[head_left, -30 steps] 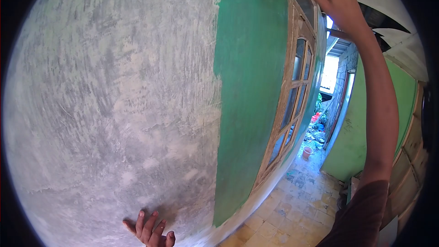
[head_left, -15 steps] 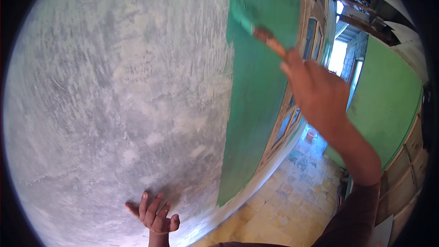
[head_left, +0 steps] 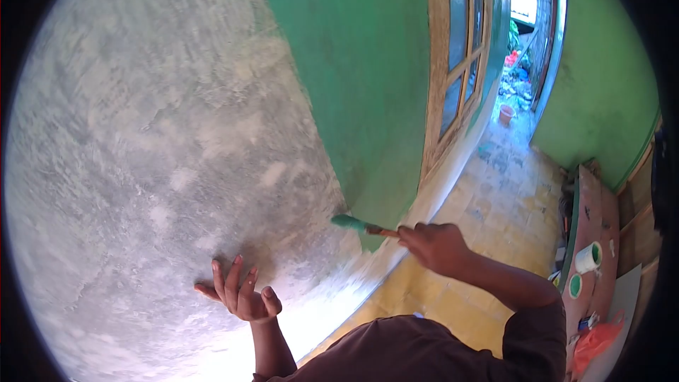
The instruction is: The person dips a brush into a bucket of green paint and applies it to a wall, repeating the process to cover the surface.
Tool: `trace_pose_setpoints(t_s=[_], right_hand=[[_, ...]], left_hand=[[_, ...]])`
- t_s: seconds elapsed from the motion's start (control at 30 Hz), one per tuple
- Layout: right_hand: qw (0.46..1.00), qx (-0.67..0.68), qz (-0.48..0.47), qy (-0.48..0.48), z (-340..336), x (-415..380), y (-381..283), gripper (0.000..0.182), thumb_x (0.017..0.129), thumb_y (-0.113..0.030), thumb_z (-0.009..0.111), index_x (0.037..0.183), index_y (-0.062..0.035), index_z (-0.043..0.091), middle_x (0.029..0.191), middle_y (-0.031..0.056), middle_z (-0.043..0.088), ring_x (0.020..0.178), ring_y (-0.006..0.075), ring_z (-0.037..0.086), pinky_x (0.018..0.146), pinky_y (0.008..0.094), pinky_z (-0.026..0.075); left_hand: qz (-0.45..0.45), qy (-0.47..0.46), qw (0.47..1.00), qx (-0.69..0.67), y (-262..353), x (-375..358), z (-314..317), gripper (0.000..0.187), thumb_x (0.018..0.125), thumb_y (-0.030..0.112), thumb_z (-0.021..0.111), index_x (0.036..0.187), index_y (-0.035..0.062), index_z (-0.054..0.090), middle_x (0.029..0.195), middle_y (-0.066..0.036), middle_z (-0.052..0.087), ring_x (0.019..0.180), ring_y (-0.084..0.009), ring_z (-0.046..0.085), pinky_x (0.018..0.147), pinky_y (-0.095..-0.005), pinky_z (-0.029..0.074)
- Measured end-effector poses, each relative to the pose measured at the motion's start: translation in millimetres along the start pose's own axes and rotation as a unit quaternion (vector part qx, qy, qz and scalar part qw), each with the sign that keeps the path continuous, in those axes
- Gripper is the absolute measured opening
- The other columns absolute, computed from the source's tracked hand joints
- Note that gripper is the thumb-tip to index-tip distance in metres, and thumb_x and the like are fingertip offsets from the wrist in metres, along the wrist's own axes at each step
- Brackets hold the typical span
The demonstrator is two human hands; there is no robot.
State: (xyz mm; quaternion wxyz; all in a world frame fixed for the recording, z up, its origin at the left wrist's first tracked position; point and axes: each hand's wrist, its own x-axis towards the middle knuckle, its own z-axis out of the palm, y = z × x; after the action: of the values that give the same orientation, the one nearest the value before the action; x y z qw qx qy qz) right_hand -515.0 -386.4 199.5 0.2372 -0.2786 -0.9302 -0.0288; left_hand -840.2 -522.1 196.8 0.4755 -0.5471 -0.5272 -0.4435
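My right hand (head_left: pixel 437 246) is closed round the wooden handle of a paintbrush (head_left: pixel 351 223), held almost level with its bristles pointing left. Green paint coats the bristles, which overlap the lower border between the green painted strip (head_left: pixel 353 78) and the bare grey plaster (head_left: pixel 170 113). Lower left, my left hand (head_left: pixel 244 296) is open, with spread fingers up against the grey plaster and nothing in it.
A wooden window frame (head_left: pixel 433 64) borders the green strip. On a reddish bench (head_left: pixel 602 233) at right stand a white paint tub (head_left: pixel 588 257) and a round green-filled container (head_left: pixel 575 285), with red plastic (head_left: pixel 598 343) nearby. A bucket (head_left: pixel 506 114) stands farther down the tiled floor (head_left: pixel 460 240).
My right hand has brought the paintbrush down from high on the green strip to its lower edge. The view has tilted and turned right, showing the bench. My left hand stays at the wall.
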Motion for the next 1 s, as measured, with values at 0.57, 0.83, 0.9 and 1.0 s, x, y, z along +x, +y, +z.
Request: trace_pose_setpoints(t_s=[0.57, 0.83, 0.9, 1.0], right_hand=[[0.75, 0.619, 0.125, 0.195, -80.2, 144.2, 22.4, 0.021, 0.093, -0.026, 0.057, 0.095, -0.0058, 0.056, 0.062, -0.0016, 0.044, 0.048, 0.0049, 0.037, 0.042, 0.0245, 0.027], [0.548, 0.797, 0.25, -0.034, 92.8, 29.2, 28.7, 0.028, 0.096, -0.037, 0.048, 0.099, -0.0088, 0.053, 0.059, -0.0046, 0.04, 0.041, 0.0036, 0.026, 0.037, 0.0218, 0.019], [0.514, 0.804, 0.294, -0.054, 154.0, -18.4, 29.8, 0.028, 0.097, -0.036, 0.048, 0.098, -0.0082, 0.053, 0.058, -0.0053, 0.037, 0.041, 0.0043, 0.026, 0.037, 0.0218, 0.02], [0.518, 0.765, 0.379, -0.055, 226.0, -86.2, 28.5, 0.029, 0.096, -0.034, 0.05, 0.094, -0.0054, 0.055, 0.058, -0.0042, 0.041, 0.038, 0.005, 0.03, 0.034, 0.0226, 0.024]], left_hand=[[0.048, 0.003, 0.999, 0.016, 2.1, 5.0, 5.5, 0.034, 0.093, 0.03, 0.043, 0.087, 0.0042, 0.064, 0.107, -0.014, 0.066, 0.127, -0.0351, 0.044, 0.114, -0.0534, 0.004], [0.052, -0.004, 0.997, 0.053, -1.8, 2.1, 8.4, 0.035, 0.092, 0.034, 0.043, 0.086, 0.0053, 0.063, 0.116, -0.021, 0.06, 0.131, -0.038, 0.038, 0.113, -0.0551, 0.003], [0.056, -0.004, 0.997, 0.059, -1.1, 3.0, 10.9, 0.036, 0.092, 0.035, 0.043, 0.088, 0.0052, 0.063, 0.121, -0.023, 0.057, 0.133, -0.0386, 0.035, 0.113, -0.0551, 0.003], [0.05, -0.002, 0.995, 0.082, 2.9, 5.2, 12.6, 0.037, 0.093, 0.036, 0.044, 0.094, 0.0044, 0.063, 0.131, -0.026, 0.048, 0.136, -0.0381, 0.029, 0.113, -0.0543, 0.003]])
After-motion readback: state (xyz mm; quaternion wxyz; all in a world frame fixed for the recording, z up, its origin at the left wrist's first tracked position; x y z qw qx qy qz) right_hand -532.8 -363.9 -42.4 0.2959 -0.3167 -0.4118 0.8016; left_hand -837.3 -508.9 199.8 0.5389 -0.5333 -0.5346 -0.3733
